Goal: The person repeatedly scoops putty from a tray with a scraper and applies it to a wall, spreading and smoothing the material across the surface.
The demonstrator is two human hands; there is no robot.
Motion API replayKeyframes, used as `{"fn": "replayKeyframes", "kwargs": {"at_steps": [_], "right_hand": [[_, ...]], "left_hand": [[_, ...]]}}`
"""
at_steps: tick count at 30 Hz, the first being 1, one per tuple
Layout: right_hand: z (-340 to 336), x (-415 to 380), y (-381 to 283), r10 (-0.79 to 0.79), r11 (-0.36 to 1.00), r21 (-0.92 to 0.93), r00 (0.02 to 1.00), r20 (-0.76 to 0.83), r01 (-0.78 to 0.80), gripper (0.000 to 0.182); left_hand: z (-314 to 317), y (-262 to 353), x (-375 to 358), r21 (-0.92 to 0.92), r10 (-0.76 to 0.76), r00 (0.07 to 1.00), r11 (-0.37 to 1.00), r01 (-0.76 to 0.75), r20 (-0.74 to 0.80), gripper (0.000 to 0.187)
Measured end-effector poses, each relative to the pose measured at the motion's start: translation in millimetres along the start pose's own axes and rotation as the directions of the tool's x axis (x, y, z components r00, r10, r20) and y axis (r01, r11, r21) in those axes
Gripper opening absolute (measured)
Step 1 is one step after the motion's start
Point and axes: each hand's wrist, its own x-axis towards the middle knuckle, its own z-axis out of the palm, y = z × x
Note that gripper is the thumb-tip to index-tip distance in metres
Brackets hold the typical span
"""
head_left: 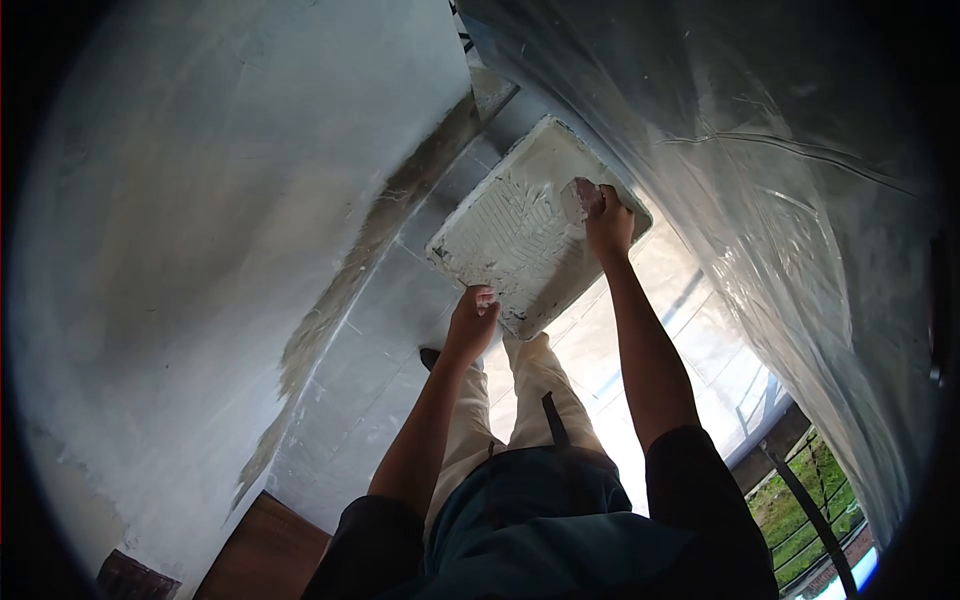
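A paint tray (530,220), its ribbed surface smeared with whitish paint, is held tilted in front of my legs. My left hand (474,318) is closed on the tray's near left edge, fingers curled over the rim. In my right hand (608,225) is a small pinkish-grey block or sponge (582,200), coated with paint and held over the right part of the tray. What the block is made of cannot be made out.
A pale, patchily coated wall (200,220) rises on the left, with a rough strip along its base. Translucent plastic sheeting (780,230) hangs on the right. Grey floor tiles (370,370) lie below; a railing and grass show at the lower right.
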Motion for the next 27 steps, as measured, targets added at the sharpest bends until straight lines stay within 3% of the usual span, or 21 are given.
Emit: {"fn": "replayKeyframes", "kwargs": {"at_steps": [9,21,27], "right_hand": [[20,2,4,-0.075,0.997,-0.024,0.997,-0.018,0.074,0.025],[25,10,7,-0.046,0.997,-0.059,0.999,-0.015,0.045,0.024],[27,-2,13,0.014,0.998,-0.055,1.000,-0.019,-0.015,0.026]], "left_hand": [[-3,-31,-14,-0.002,-0.070,0.998,0.998,0.070,0.007,0.033],[-22,-36,-20,-0.049,-0.184,0.983,0.982,0.185,0.009,0.029],[-21,-50,-28,-0.042,-0.112,0.993,0.993,0.111,-0.024,0.032]]}}
